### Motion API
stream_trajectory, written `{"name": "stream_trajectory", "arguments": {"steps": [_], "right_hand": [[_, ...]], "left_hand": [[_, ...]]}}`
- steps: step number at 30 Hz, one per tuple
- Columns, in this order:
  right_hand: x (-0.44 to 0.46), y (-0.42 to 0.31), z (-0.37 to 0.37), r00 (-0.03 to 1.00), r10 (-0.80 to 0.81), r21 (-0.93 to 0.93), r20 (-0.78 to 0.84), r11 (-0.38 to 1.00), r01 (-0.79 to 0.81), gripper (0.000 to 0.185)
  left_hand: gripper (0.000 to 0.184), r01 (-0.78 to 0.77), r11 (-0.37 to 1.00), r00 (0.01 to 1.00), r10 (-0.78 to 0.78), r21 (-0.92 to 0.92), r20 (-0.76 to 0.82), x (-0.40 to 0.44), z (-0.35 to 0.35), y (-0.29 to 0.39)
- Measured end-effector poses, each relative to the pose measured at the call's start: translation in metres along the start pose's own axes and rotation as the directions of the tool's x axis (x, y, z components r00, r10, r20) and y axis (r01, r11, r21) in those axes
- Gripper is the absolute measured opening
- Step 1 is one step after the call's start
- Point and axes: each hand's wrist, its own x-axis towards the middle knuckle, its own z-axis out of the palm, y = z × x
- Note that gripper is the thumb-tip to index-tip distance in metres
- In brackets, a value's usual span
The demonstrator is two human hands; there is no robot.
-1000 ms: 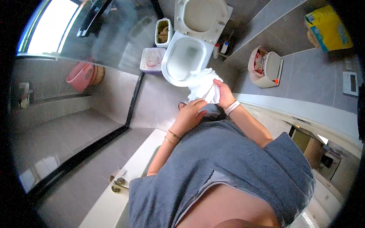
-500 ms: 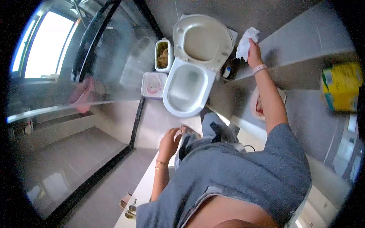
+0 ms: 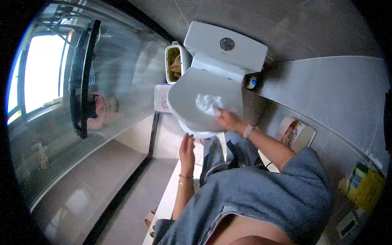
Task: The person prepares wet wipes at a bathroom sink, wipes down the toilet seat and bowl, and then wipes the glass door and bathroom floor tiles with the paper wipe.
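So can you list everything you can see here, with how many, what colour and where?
White cloth: one, white, on the toilet lid
Toilet: one, white, centre, lid over the bowl
Flush button: one, silvery, tank top
Bin: one, white, beside the toilet, brown contents
Tub: one, pale, below the bin
Bottle: one, white, blue cap, right of toilet
Container: one, whitish, right
Package: one, yellow and green, far right
Glass panel: one, clear, left, black handle
Window: one, bright white, far left
Wristband: one, pale, right wrist
Bracelets: two, gold, left wrist
Shirt: one, grey
Hands: two, left empty, right holding the cloth
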Motion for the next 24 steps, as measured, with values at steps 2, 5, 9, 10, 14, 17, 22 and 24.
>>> {"name": "stream_trajectory", "arguments": {"steps": [2, 5, 9, 10, 14, 17, 22, 24], "right_hand": [[0.028, 0.060, 0.062, 0.975, -0.221, -0.011, -0.003, 0.975, 0.221, 0.047], [0.065, 0.079, 0.097, 0.957, -0.145, -0.428, 0.251, 0.870, 0.244, 0.055], [0.117, 0.091, 0.123, 0.951, -0.159, -0.355, 0.264, 0.901, 0.249, 0.060], [0.140, 0.089, 0.119, 0.967, -0.153, -0.414, 0.203, 0.882, 0.227, 0.062], [0.275, 0.127, 0.079, 0.991, -0.039, -0.570, -0.124, 0.821, -0.039, 0.065], [0.329, 0.151, 0.021, 0.962, 0.080, -0.485, -0.261, 0.851, -0.203, 0.048], [0.303, 0.196, -0.022, 0.945, -0.094, -0.450, -0.312, 0.891, -0.060, 0.035], [0.273, 0.210, -0.040, 0.959, -0.085, -0.539, -0.269, 0.839, -0.076, 0.031]], "left_hand": [[0.044, 0.120, 0.980, 0.990, -0.130, -0.157, -0.054, 0.016, -0.009, -0.012], [0.034, 0.284, 0.958, 0.946, -0.286, -0.035, -0.153, 0.029, -0.033, -0.056], [0.034, 0.301, 0.912, 0.947, -0.251, 0.279, -0.200, 0.014, -0.059, -0.097], [0.033, 0.304, 0.909, 0.948, -0.257, 0.285, -0.190, 0.014, -0.066, -0.103], [0.027, 0.329, 0.935, 0.922, -0.288, 0.131, -0.258, 0.020, -0.057, -0.097], [0.022, 0.343, 0.937, 0.907, -0.312, 0.066, -0.282, 0.015, -0.049, -0.076], [0.019, 0.371, 0.926, 0.893, -0.334, 0.071, -0.301, 0.011, -0.050, -0.085], [0.019, 0.378, 0.922, 0.890, -0.337, 0.085, -0.308, 0.014, -0.046, -0.079]]}}
